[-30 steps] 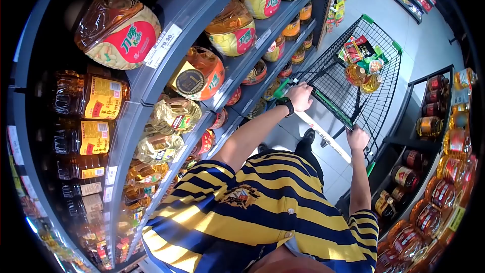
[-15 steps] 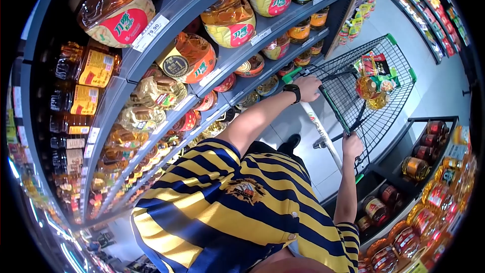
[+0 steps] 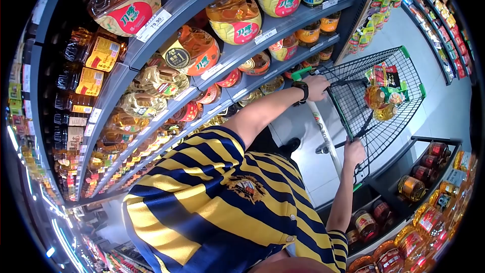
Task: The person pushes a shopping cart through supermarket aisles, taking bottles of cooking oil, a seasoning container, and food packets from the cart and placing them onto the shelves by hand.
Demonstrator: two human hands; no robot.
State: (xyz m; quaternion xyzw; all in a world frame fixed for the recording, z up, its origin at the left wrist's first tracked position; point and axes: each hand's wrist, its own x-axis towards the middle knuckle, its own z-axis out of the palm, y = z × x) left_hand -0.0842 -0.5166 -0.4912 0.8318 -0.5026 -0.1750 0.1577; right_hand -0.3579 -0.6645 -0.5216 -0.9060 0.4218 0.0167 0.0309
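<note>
My left hand, with a dark watch on its wrist, is closed on the near left corner of a wire shopping cart. On the near right side of the cart, my right hand is closed too. A white printed handle bar runs between the two forearms, near the hands. Inside the basket lie a red and black packet, green packets and two bottles of yellow oil. The fingertips of both hands are partly hidden.
Shelves of large oil bottles rise close on my left. To the right stands a dark low rack of bottles, with more oil bottles beside it. Hanging packets and a pale floor lie ahead.
The cart and both hands sit slightly farther right and lower in the view. The shelves have shifted a little in the view. Both hands keep their hold on the cart.
</note>
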